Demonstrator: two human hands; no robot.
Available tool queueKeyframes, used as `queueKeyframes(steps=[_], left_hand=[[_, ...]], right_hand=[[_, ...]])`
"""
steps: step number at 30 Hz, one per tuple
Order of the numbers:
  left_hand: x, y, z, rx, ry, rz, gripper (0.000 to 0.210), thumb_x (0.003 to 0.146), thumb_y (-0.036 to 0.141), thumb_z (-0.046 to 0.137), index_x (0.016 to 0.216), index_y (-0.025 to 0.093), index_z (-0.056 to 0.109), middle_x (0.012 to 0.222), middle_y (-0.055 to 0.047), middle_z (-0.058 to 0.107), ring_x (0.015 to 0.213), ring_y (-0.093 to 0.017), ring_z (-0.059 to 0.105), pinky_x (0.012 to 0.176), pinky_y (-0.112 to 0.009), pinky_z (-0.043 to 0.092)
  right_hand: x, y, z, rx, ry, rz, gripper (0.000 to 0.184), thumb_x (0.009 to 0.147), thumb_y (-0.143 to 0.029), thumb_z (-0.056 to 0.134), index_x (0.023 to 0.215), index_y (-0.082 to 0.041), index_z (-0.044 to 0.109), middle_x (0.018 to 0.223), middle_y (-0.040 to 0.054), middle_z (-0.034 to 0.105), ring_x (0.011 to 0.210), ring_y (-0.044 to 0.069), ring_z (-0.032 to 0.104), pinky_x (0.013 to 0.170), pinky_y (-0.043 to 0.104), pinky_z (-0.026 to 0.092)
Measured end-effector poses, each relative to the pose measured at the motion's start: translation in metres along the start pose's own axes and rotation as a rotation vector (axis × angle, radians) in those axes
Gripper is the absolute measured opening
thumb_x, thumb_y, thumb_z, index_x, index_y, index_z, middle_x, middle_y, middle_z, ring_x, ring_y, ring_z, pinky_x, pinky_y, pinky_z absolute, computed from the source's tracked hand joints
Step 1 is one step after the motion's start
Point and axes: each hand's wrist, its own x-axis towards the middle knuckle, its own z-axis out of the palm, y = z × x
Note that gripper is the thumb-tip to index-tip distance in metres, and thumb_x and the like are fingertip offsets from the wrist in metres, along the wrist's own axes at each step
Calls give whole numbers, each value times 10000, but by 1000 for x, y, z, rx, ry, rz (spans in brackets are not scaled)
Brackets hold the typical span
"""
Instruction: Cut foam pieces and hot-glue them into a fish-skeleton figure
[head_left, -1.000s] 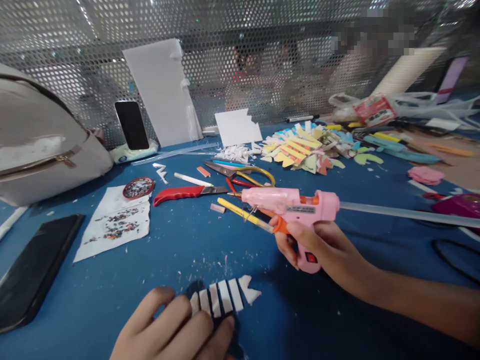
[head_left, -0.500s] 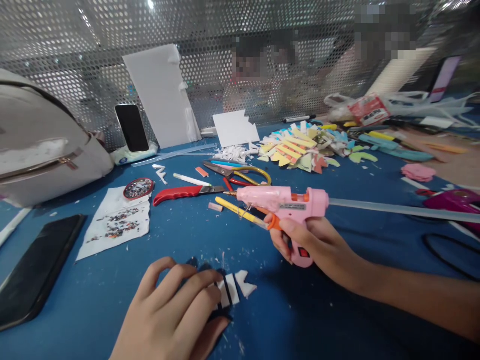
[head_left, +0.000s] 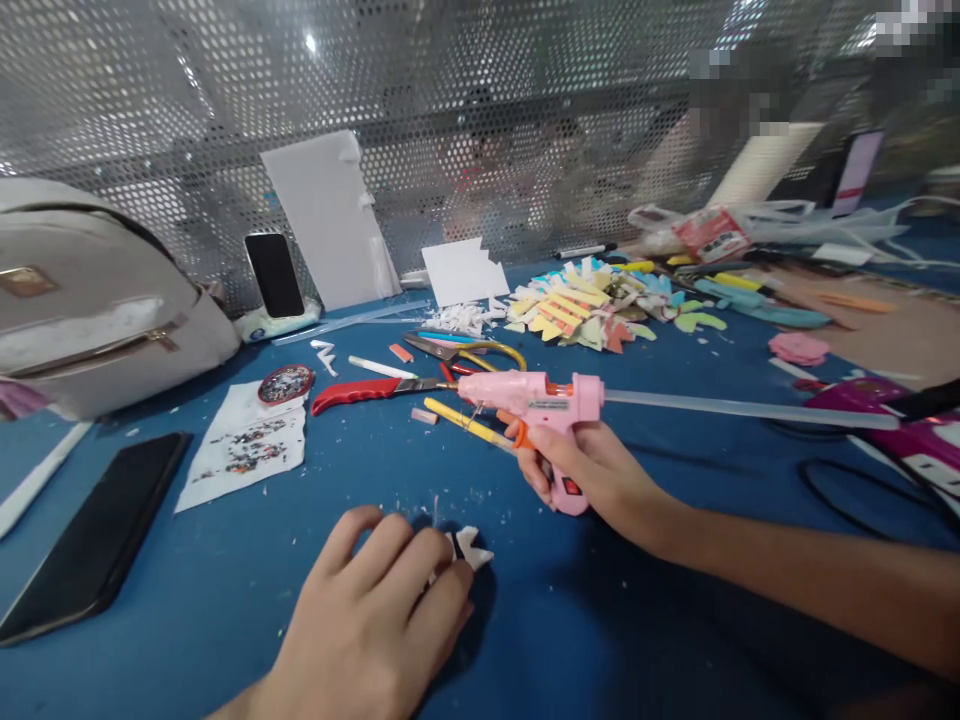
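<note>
My right hand (head_left: 592, 465) grips a pink hot glue gun (head_left: 525, 388) by its handle, a finger at the orange trigger. The nozzle points left, and a long clear glue stick (head_left: 735, 405) runs out of its back. Lower down, my left hand (head_left: 390, 600) is bent over a small white cut piece (head_left: 474, 548), fingers closed on it near the tabletop. Most of that piece is hidden under the fingers; only its notched end shows. Beside the nozzle lie a red-handled knife (head_left: 360, 393) and a yellow marker (head_left: 465, 422).
Scissors (head_left: 480, 350) and a heap of coloured paper scraps (head_left: 577, 300) lie farther back. On the left are a dark phone (head_left: 97, 530), a paper (head_left: 247, 450) with small bits, and a light backpack (head_left: 112, 300). A perforated metal panel (head_left: 420, 120) stands behind.
My left hand has shifted right and its fingers have closed further over the white piece, covering the strips that showed before. The glue gun has moved slightly left in view.
</note>
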Motion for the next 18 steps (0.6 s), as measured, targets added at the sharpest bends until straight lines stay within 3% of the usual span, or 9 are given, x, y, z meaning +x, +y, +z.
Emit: queueKeyframes(steps=[3, 7, 18], left_hand=[[4, 6, 3, 52, -47, 9, 263, 1012, 149, 489, 787, 193, 619, 782, -5, 643, 721, -194, 445, 779, -363, 320], [6, 15, 1, 141, -111, 15, 250, 1004, 131, 479, 817, 193, 633, 817, -21, 640, 742, -214, 442, 745, -373, 299], [19, 22, -3, 258, -153, 56, 252, 980, 84, 496, 785, 192, 614, 800, -17, 619, 727, -215, 450, 718, -373, 287]], right_hand=[[0, -2, 1, 9, 8, -26, 595, 954, -688, 459, 607, -206, 501, 576, -8, 516, 527, 114, 477, 531, 268, 401], [-2, -4, 3, 13, 11, -56, 566, 964, -640, 458, 602, -205, 491, 566, -13, 506, 518, 108, 473, 532, 266, 396], [-5, -5, 3, 7, 9, -105, 547, 954, -622, 466, 604, -202, 498, 547, -19, 513, 508, 106, 490, 550, 262, 425]])
